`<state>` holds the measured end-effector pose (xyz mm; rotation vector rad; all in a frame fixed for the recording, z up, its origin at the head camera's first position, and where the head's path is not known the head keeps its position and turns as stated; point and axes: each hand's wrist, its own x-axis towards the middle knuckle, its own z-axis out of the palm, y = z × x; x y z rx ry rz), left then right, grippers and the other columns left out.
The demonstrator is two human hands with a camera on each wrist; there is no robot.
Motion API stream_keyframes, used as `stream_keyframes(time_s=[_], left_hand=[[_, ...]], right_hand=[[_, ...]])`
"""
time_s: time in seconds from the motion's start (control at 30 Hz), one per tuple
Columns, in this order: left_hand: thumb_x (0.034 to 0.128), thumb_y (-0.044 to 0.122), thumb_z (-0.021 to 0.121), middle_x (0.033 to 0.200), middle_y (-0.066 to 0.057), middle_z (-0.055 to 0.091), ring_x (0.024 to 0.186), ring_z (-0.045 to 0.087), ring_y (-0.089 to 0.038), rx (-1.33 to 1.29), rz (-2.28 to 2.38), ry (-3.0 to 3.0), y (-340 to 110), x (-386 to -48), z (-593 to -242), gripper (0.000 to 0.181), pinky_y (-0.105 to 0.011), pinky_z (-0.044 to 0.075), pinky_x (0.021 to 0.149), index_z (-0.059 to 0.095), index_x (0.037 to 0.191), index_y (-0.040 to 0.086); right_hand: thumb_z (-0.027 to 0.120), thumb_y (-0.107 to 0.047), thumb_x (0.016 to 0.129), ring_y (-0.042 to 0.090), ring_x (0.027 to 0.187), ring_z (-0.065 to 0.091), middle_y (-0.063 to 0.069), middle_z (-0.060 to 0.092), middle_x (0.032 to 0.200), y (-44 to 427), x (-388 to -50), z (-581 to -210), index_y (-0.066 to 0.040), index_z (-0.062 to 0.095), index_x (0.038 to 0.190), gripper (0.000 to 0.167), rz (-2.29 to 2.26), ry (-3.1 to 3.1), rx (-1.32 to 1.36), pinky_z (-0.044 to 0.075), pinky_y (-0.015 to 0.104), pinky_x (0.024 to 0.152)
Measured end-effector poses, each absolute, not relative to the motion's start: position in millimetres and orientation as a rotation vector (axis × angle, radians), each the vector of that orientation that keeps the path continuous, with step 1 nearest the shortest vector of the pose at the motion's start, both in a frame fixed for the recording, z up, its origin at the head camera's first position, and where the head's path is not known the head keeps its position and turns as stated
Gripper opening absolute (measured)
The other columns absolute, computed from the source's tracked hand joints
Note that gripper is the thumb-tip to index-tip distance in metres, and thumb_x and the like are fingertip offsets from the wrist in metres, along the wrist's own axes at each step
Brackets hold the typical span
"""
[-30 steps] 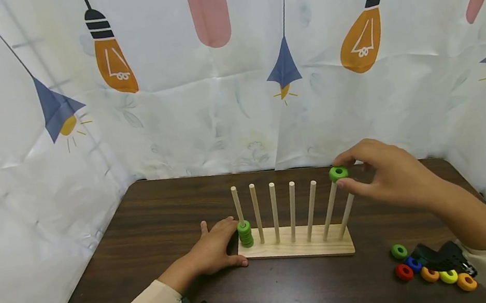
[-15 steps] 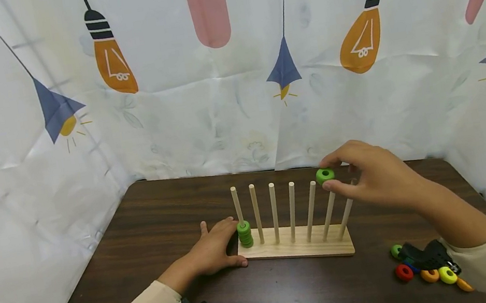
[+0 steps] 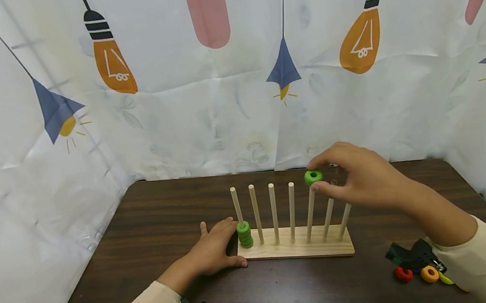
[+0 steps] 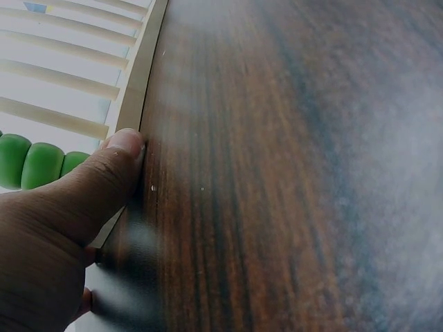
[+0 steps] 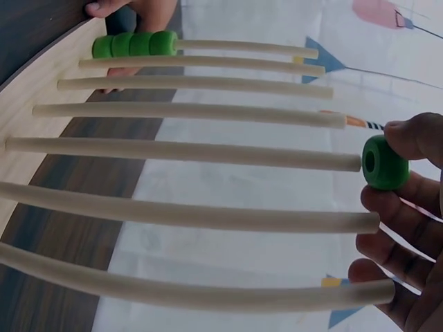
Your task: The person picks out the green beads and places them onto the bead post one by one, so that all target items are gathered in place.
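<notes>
A wooden rack (image 3: 295, 249) with several upright pegs stands on the table. Green rings (image 3: 245, 235) are stacked on its leftmost peg. My left hand (image 3: 212, 248) rests at the rack's left end; in the left wrist view its thumb (image 4: 118, 160) lies along the base's front edge. Between thumb and fingertips my right hand (image 3: 362, 175) pinches a green ring (image 3: 313, 177), level with the top of the third peg from the right. In the right wrist view this ring (image 5: 385, 163) is just off the peg's tip, its hole facing the peg.
Loose rings, among them a red one (image 3: 404, 274) and an orange one (image 3: 429, 274), lie on the dark table (image 3: 293, 296) at the right, partly hidden by my right wrist strap (image 3: 416, 255). A printed white cloth (image 3: 201, 126) hangs behind the table.
My right hand has moved left with the green ring, from above the second peg from the right to the third. Its strap and sleeve now cover more loose rings. The left hand stays put.
</notes>
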<state>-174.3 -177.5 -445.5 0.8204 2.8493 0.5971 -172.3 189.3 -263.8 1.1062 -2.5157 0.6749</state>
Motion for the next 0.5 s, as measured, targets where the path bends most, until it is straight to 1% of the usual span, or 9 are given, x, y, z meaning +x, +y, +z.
stream_keyframes(time_s=[0.17,0.37,0.5], left_hand=[[0.081,0.053,0.083,0.155,-0.016,0.045,0.149,0.031,-0.035,0.825,0.59,2.854,-178,-174,-446,0.088,-0.084,0.004,0.104,0.049,0.15,0.01],[0.0811,0.053,0.084,0.155,-0.017,0.045,0.149,0.031,-0.036,0.819,0.593,2.851,-178,-174,-446,0.088,-0.084,0.004,0.105,0.048,0.15,0.01],[0.0806,0.053,0.084,0.155,-0.016,0.045,0.149,0.031,-0.035,0.816,0.594,2.855,-177,-174,-446,0.088,-0.084,0.004,0.105,0.049,0.15,0.011]], right_hand=[[0.084,-0.02,0.087,0.006,0.088,0.054,-0.012,0.066,0.104,184,-174,-265,-0.019,0.073,0.116,0.031,0.695,-2.513,1.118,0.051,0.031,0.07],[0.083,-0.021,0.087,0.007,0.088,0.055,-0.011,0.066,0.104,179,-175,-266,-0.018,0.073,0.116,0.03,0.707,-2.516,1.133,0.053,0.034,0.07],[0.084,-0.021,0.087,0.006,0.09,0.055,-0.012,0.066,0.103,176,-177,-267,-0.018,0.073,0.115,0.03,0.707,-2.494,1.154,0.053,0.032,0.071]])
